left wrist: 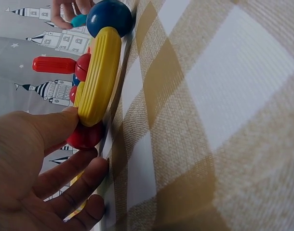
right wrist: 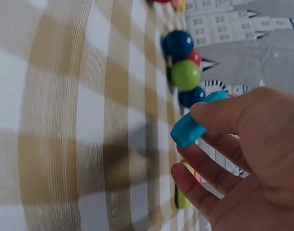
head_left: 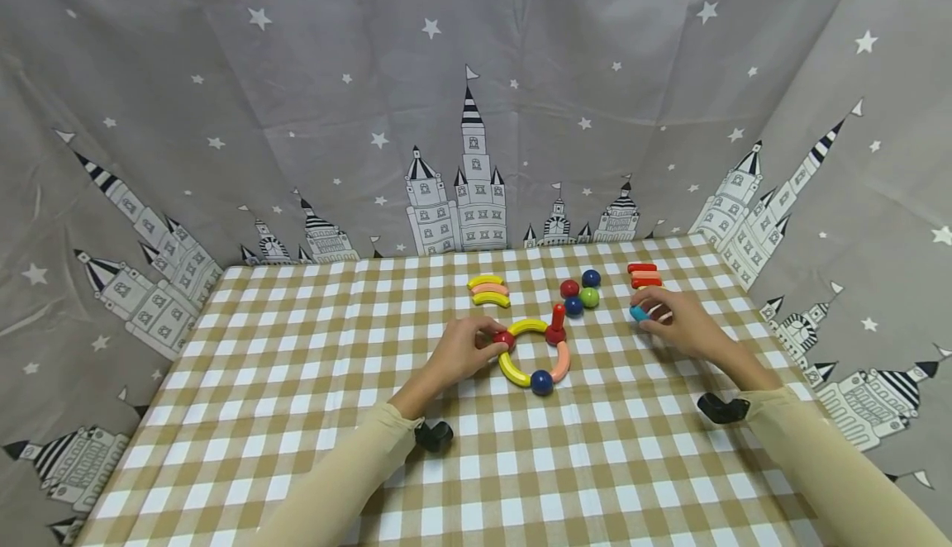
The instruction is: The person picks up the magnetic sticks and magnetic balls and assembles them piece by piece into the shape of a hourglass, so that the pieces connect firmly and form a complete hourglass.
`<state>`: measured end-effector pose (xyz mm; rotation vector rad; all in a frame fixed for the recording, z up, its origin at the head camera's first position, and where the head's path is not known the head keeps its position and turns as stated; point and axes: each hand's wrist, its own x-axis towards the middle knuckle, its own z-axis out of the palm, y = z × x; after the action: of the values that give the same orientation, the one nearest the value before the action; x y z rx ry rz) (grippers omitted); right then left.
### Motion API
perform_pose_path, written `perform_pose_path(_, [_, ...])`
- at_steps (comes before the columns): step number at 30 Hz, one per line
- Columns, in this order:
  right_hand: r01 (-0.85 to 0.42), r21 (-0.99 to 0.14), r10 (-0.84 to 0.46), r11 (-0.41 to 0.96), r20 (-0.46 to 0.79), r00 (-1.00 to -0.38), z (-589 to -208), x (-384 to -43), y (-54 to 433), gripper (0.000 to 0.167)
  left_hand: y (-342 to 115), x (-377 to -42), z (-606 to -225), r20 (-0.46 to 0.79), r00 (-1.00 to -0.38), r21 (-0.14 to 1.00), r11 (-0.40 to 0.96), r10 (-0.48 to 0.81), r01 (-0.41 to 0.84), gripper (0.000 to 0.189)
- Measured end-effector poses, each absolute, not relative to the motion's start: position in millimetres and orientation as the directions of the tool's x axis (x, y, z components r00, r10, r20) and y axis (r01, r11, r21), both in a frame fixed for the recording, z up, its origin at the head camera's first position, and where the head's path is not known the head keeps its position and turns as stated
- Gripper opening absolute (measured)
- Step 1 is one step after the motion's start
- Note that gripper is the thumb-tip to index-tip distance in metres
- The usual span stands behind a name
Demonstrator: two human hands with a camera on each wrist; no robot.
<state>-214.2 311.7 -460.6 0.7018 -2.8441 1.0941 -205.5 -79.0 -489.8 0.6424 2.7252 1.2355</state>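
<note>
- Looking down from the head view, a ring of curved pieces [head_left: 534, 357] is seen lying on the checked tablecloth [head_left: 297, 382], near the middle. It is made up of yellow and pink arcs joined by a red ball [head_left: 504, 338] at its left and a blue ball [head_left: 541, 382] at its bottom, with a red peg [head_left: 556, 324] standing on its upper right. The left hand [head_left: 463, 353] is laid at the ring's left side, its fingertips curled round the red ball. The right hand [head_left: 673, 321] is held further right, well apart from the ring, and a teal stick [head_left: 638, 313] is pinched in its fingertips. Just behind that hand a stack of red and orange sticks [head_left: 644, 275] is seen; between it and the ring four loose balls [head_left: 581, 291] are gathered, and three spare arcs [head_left: 488, 289] lie behind the ring.
- Seen from the left wrist, the red ball [left wrist: 85, 137] is pinched between thumb and fingers, and it is touching the end of a yellow arc [left wrist: 100, 77] whose far end meets the blue ball [left wrist: 108, 18].
- Seen from the right wrist, the teal stick [right wrist: 193, 126] is gripped by the thumb and a curled finger above the cloth, near the green ball [right wrist: 185, 75] of the loose cluster; the remaining fingers are held loosely bent.
</note>
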Motion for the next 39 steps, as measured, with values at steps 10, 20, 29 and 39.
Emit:
perform_pose_path(10, [-0.310,-0.721,-0.366,0.620,0.084,-0.927,-448,-194,283,0.030,-79,-205,-489,0.106,-0.904,0.739,0.575,0.414,0.350,0.022])
perform_pose_path(20, [-0.310,-0.784,-0.389,0.538,0.096,-0.916,-445,-177,248,0.031,-78,-204,-488,0.114,-0.900,0.743,0.565,0.420,0.357,0.022])
perform_pose_path(29, [-0.377,-0.818,-0.417,0.434,0.189,-0.889,-452,-165,219,0.031,-79,-203,-487,0.106,-0.905,0.746,0.569,0.412,0.347,0.022])
perform_pose_path(39, [-0.373,-0.846,-0.440,0.382,0.188,-0.878,-457,-159,200,0.035,-80,-204,-487,0.097,-0.904,0.734,0.584,0.416,0.348,0.022])
